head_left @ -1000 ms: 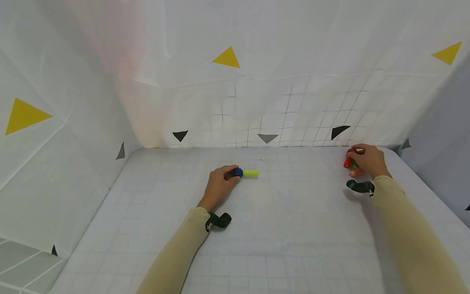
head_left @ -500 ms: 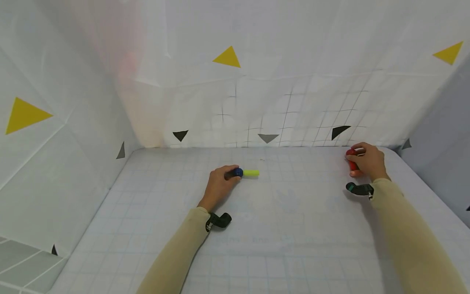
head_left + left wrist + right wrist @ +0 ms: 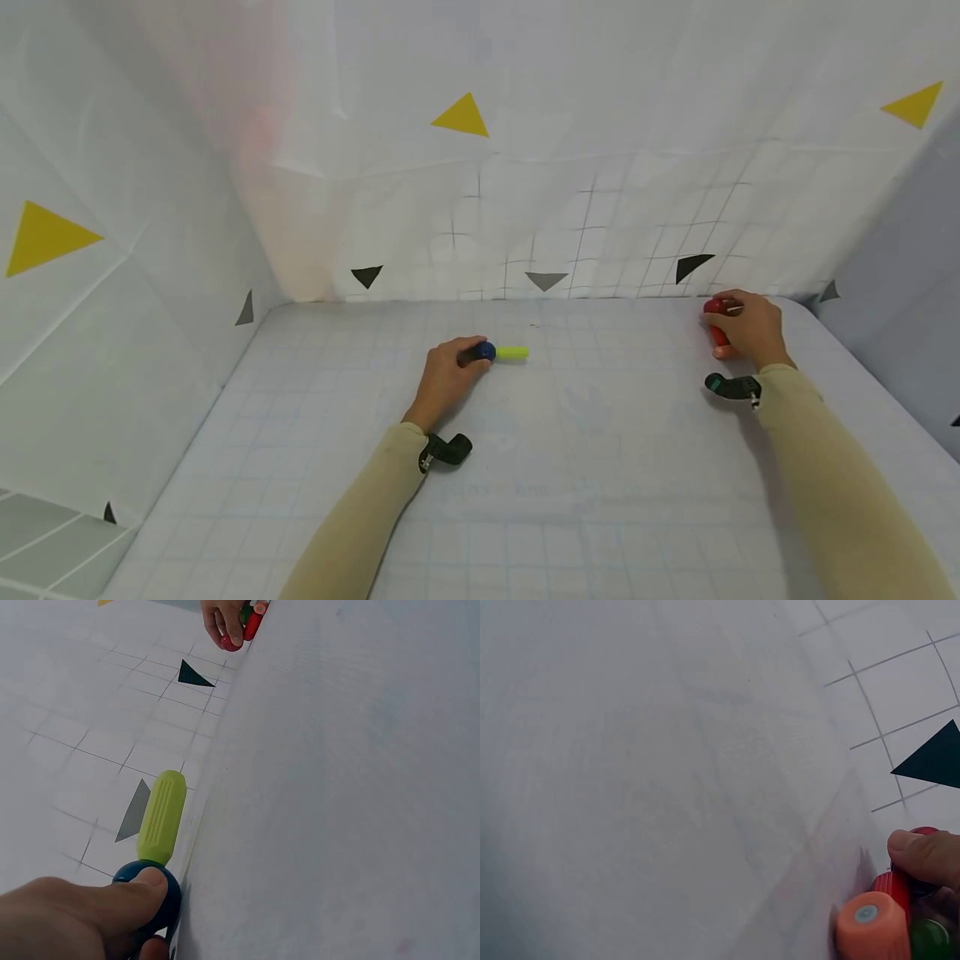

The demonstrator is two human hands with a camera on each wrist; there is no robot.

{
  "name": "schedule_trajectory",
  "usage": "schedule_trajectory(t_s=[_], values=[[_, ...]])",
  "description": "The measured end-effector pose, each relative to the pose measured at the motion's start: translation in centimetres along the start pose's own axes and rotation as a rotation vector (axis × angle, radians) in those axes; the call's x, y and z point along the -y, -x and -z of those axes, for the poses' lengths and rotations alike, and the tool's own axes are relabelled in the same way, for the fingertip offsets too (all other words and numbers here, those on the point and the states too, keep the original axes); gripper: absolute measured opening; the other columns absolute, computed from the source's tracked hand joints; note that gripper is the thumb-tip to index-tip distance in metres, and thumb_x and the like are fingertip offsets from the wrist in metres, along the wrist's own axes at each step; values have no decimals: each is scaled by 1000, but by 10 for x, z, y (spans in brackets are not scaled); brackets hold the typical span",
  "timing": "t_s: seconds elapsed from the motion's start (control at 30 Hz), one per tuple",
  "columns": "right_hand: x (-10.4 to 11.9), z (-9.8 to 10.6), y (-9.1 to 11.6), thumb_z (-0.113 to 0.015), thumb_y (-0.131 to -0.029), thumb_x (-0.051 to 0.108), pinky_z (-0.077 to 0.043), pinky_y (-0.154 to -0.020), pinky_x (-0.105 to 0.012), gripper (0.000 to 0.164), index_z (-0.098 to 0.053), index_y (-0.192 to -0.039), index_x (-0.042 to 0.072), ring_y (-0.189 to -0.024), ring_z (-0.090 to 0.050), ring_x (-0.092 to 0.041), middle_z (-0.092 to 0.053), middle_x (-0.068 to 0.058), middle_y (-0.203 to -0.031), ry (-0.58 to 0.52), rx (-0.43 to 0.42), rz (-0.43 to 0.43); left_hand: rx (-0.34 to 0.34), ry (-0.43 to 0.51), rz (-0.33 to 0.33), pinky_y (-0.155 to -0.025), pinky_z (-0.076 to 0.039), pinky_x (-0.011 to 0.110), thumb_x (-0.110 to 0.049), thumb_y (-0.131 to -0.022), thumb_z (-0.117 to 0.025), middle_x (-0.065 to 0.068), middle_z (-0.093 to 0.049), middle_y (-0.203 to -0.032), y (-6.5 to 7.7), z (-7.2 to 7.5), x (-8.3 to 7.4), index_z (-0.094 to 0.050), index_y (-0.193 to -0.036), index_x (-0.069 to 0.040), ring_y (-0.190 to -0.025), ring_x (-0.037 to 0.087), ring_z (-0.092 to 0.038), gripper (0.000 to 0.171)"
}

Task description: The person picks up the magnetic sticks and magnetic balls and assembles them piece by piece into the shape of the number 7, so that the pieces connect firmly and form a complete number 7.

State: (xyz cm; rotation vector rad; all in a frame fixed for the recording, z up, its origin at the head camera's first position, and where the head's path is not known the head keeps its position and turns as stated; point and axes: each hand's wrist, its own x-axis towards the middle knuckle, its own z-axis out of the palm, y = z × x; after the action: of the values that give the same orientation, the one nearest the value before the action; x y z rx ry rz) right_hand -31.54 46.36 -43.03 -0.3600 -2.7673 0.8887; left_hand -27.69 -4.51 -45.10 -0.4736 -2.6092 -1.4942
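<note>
White sheeting (image 3: 600, 58) with thin grid lines hangs behind a white, faintly gridded tabletop (image 3: 570, 450), on which the landmark is a ridged lime-green rod (image 3: 512, 352). Above and behind the lime-green rod, a yellow triangle (image 3: 462, 117) marks the sheeting, with a gray triangle (image 3: 546, 281) below it. Just left of the lime-green rod, touching its end, is a dark blue ball (image 3: 486, 352), pinched between the thumb and fingers of my left hand (image 3: 446, 373). Well to the right of the lime-green rod, my right hand (image 3: 757, 329) grips a red ball (image 3: 714, 307) by thumb and fingers. Close about those fingers are a red rod (image 3: 718, 336), an orange piece (image 3: 871, 934) and a green ball (image 3: 931, 941); I cannot tell how they join.
</note>
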Motion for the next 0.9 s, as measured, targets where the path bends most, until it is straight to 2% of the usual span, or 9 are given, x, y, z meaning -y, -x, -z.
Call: schedule_trajectory(t_s=[0.17,0.47,0.63,0.9], values=[[2,1,2,-71,-101,22,-42,-101,-70,55,-48,-144,-1,-128,-40,-54,-48,-34,-142,-18,0,-17,3,6,0,-93,-52,38,-13,-96,-78,6,-69,-131,0,0,1,-69,-137,-10,-106,17,-63,42],[10,4,4,-71,-101,25,-41,-101,-71,56,-47,-144,-1,-128,-42,-53,-49,-34,-142,-62,-11,17,-4,20,6,-92,-52,36,-14,-96,-78,4,-70,-127,0,0,3,-69,-137,-9,-104,14,-64,43],[12,6,5,-70,-101,27,-44,-99,-70,55,-51,-145,1,-127,-43,-52,-49,-31,-142,-66,5,34,0,20,17,-92,-52,36,-15,-96,-78,4,-70,-128,1,0,2,-69,-138,-10,-105,14,-64,43],[22,7,8,-68,-102,30,-49,-91,-69,61,-48,-152,2,-127,-46,-50,-51,-29,-143,-87,-6,48,0,18,36,-92,-52,35,-16,-96,-78,3,-69,-128,1,1,0,-69,-137,-13,-104,15,-64,43]])
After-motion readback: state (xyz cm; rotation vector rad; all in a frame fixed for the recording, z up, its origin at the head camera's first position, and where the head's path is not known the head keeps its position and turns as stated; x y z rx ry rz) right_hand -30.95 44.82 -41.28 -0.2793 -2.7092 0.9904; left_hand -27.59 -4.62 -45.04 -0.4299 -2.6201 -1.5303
